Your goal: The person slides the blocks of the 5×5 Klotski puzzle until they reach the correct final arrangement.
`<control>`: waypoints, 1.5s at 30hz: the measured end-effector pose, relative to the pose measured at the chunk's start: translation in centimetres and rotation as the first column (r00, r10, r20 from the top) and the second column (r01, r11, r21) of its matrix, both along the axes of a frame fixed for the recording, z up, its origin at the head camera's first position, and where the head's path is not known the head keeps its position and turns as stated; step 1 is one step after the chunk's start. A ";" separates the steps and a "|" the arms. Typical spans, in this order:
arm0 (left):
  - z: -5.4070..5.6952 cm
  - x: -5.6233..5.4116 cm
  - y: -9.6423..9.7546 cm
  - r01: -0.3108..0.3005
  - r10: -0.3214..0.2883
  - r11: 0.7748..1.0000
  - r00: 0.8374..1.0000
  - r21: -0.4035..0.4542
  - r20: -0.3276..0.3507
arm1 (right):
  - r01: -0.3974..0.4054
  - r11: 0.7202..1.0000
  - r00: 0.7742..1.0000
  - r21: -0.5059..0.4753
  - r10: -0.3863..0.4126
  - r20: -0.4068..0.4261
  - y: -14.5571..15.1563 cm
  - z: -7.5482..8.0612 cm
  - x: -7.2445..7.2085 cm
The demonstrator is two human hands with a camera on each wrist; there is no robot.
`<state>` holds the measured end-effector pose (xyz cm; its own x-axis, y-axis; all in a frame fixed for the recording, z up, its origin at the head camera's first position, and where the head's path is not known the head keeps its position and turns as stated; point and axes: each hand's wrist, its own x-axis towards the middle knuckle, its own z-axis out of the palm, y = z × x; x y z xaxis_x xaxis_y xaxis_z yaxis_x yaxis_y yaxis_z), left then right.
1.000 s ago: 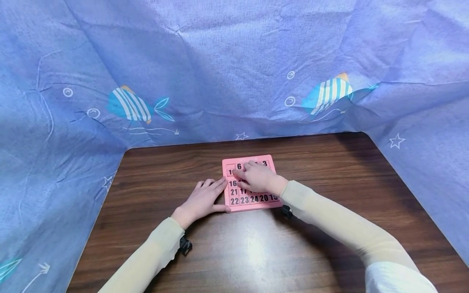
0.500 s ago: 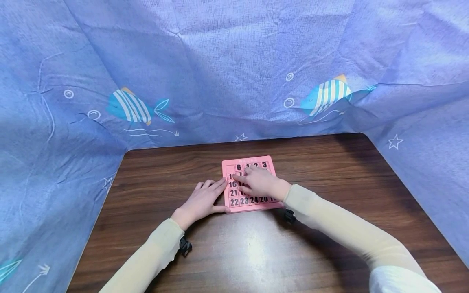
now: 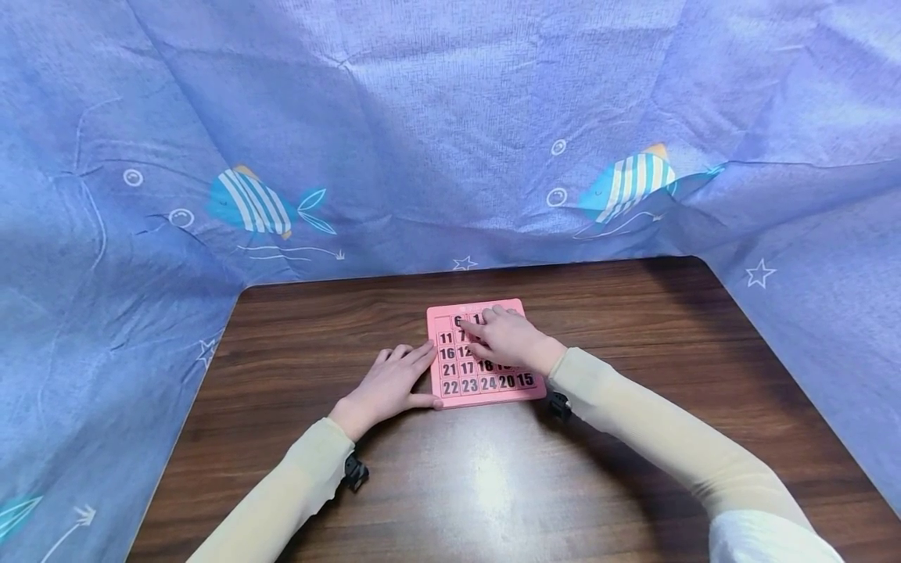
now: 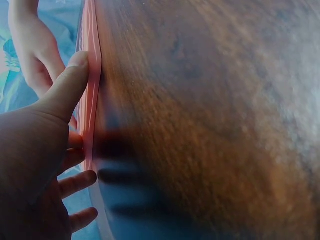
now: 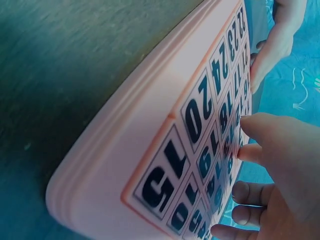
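A pink sliding number puzzle (image 3: 486, 396) lies flat on the table, its tiles marked with black numbers. The slot at its top left corner (image 3: 442, 322) holds no tile. My left hand (image 3: 383, 389) rests against the puzzle's left side, fingertips on that edge and thumb at the near left corner. Over the upper right part is my right hand (image 3: 510, 338), its index finger extended to the 6 tile (image 3: 458, 321). That hand hides several tiles. In the right wrist view, the 15 tile (image 5: 161, 175) shows large at the near corner, with the fingertips farther over the board.
A dark brown wooden table (image 3: 633, 313) lies under the puzzle. Behind and beside it hangs a blue cloth (image 3: 450, 133) printed with striped fish. Black wrist straps sit on both arms, the left strap (image 3: 355, 472) near the table surface.
The 11 tile has slid toward me into the second row, leaving the top left slot bare. My right index finger has moved from the 11 tile up to the 6 tile. My left hand stays put.
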<state>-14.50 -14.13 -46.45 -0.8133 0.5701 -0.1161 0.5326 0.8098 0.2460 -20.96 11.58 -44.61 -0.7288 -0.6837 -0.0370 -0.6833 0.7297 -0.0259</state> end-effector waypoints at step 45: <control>0.2 0.2 -0.2 0.015 -0.015 0.999 1.000 0.030 -0.015 | 0.059 0.998 0.998 0.006 -0.059 -0.002 2.2 -0.1 0.0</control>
